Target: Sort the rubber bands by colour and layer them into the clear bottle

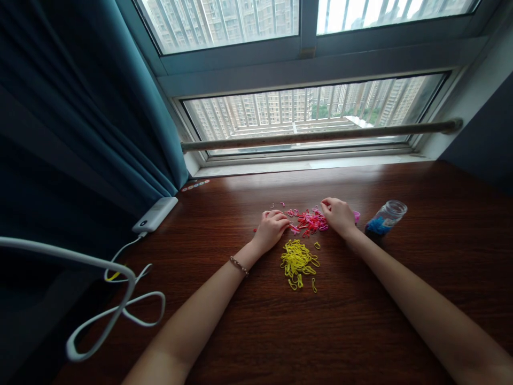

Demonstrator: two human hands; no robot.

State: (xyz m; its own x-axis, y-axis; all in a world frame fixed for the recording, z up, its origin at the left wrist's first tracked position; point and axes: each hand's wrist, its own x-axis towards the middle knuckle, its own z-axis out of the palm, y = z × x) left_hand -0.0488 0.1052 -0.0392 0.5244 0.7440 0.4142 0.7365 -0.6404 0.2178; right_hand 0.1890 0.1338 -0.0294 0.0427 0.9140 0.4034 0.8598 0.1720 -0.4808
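Note:
Small rubber bands lie in two heaps on the brown wooden table. The nearer heap is yellow rubber bands; beyond it are mixed pink and red rubber bands. My left hand, wearing a beaded bracelet, rests at the left edge of the pink and red heap. Its fingers are curled together, and whatever lies under the fingertips is hidden. On the heap's right side, my right hand has its thumb and fingers pinched together. Anything in that pinch is too small to make out.
Right of my right hand, a clear glass jar holding blue rubber bands leans at a tilt. A white power strip and looped white cable are at left, beside a blue curtain. A window rail crosses behind the table.

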